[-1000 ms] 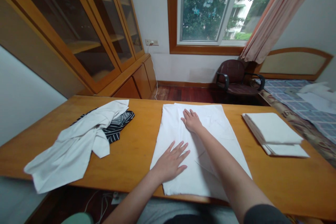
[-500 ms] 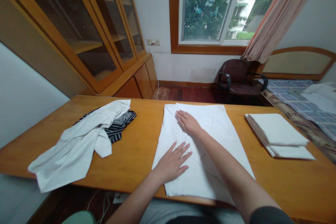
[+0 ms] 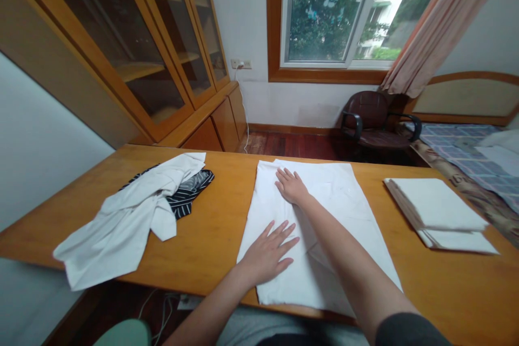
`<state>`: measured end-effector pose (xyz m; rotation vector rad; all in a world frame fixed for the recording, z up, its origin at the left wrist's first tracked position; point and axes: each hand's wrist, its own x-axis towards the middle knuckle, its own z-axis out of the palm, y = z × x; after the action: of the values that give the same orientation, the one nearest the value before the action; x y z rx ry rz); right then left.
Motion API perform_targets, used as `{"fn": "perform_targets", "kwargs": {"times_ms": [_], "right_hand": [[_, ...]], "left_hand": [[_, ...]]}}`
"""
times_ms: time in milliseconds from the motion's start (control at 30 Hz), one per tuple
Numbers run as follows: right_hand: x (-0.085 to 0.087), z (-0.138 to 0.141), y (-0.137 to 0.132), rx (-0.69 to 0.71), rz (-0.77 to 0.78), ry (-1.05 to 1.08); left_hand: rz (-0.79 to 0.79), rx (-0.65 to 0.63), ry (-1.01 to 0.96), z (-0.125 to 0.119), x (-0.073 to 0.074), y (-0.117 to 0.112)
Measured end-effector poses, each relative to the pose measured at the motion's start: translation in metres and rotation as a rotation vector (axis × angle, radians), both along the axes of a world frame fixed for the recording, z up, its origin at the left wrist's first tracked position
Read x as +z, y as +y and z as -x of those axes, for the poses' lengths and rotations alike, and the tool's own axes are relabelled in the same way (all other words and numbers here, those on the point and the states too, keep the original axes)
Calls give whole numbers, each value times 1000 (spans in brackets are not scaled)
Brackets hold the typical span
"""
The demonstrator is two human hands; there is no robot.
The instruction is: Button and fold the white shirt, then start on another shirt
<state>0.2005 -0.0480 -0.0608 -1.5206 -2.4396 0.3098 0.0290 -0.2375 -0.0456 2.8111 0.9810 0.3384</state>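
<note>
A white cloth [image 3: 340, 200], folded into a large rectangle, lies flat on the wooden table [image 3: 219, 216] in front of me. My left hand [image 3: 270, 251] rests on its near left part, palm down with the fingers spread. Farther up, near the cloth's far left corner, my right hand [image 3: 292, 186] presses flat on it, fingers stretched out. My right forearm crosses over the middle of the cloth and hides some of it. Faint creases show beneath the hands.
On the left a crumpled white cloth [image 3: 117, 227] covers part of a black striped cloth [image 3: 190, 192] and overhangs the front edge. A folded white stack [image 3: 438, 203] lies on the right. Beyond the table stand a cabinet [image 3: 170, 102], a chair [image 3: 371, 119] and a bed [image 3: 466, 143].
The view has shifted slightly, so the scene sits a little farther right. My right hand's fingers have turned a little upward on the cloth; my left hand stays nearly in place.
</note>
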Motion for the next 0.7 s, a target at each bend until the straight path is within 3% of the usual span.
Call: {"fn": "perform_targets", "kwargs": {"times_ms": [167, 267, 433, 567, 700], "right_hand": [[4, -11, -20, -22, -56, 92], [6, -20, -45, -17, -118, 146], [9, -24, -107, 108, -151, 146], [8, -22, -147, 301, -115, 71], [8, -23, -156, 330, -83, 44]], "left_hand": [[67, 23, -93, 19, 7, 28], [42, 105, -126, 39, 4, 67], [57, 193, 28, 63, -14, 140], [82, 205, 157, 61, -22, 180], [107, 276, 205, 48, -19, 206]]}}
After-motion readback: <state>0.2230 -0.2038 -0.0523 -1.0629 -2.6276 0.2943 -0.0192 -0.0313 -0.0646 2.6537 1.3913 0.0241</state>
